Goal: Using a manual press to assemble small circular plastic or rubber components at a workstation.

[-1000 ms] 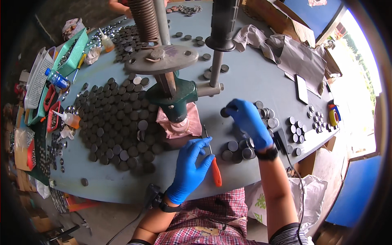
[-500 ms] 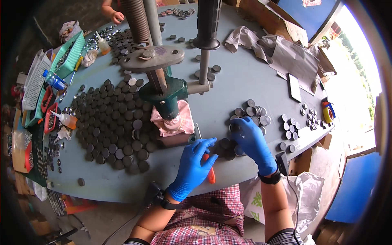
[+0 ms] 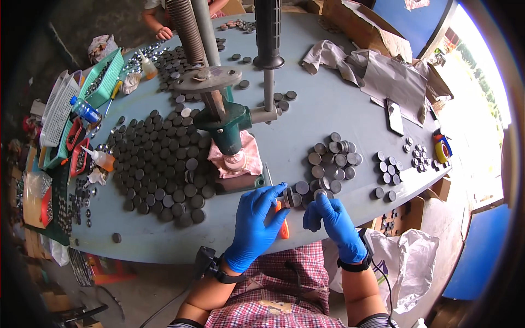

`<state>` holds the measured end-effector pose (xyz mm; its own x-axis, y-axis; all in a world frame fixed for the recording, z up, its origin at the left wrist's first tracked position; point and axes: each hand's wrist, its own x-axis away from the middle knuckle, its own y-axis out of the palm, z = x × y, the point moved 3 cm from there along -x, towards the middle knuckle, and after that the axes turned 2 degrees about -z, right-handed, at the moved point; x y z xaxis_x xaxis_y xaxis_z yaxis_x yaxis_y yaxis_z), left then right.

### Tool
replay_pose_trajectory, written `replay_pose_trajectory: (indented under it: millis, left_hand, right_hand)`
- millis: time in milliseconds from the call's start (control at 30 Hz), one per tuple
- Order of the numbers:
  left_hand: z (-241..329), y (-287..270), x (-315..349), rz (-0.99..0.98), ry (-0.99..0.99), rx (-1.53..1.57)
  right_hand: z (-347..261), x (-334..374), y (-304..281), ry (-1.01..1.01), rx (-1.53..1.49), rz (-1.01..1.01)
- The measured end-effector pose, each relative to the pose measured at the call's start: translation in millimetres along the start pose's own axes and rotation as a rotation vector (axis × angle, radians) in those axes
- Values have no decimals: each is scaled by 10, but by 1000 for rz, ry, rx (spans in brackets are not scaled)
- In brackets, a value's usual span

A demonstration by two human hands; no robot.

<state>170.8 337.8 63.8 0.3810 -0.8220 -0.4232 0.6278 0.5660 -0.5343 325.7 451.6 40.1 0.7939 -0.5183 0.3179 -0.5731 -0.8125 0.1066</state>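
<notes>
Both my hands wear blue gloves and are near the table's front edge. My left hand (image 3: pixel 254 221) curls its fingers and thumb round a couple of dark round discs (image 3: pixel 290 197) standing on edge at its fingertips. Beneath that hand lies a screwdriver with an orange handle (image 3: pixel 284 225), its shaft pointing away. My right hand (image 3: pixel 333 224) is closed just to the right, thumb and fingers pressed together. A small greyish thing shows at its tip, too little to name. Loose grey discs (image 3: pixel 340 159) lie beyond my right hand, some tipped on edge.
A green hand press (image 3: pixel 225 128) stands mid-table over a pink cloth (image 3: pixel 250 158). Left of it spreads a large field of dark discs (image 3: pixel 158 158). Baskets (image 3: pixel 104 79) and dropper bottles (image 3: pixel 101 158) line the left side. A phone (image 3: pixel 394 116) lies right. Another person's hand (image 3: pixel 164 33) is at the far edge.
My right hand has drawn back from the loose discs toward me and closed. My left hand has stayed nearly in place. The view has shifted slightly.
</notes>
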Motion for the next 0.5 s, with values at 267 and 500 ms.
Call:
replay_pose_trajectory:
  millis: [267,500]
  left_hand:
    - [-128,57,-23,-20,-33,5]
    - [-355,192,-61,-93,-132,11]
  right_hand:
    - [-193,-215,246,-328,66,156]
    - [-310,-1412,-148,-263,1163,226]
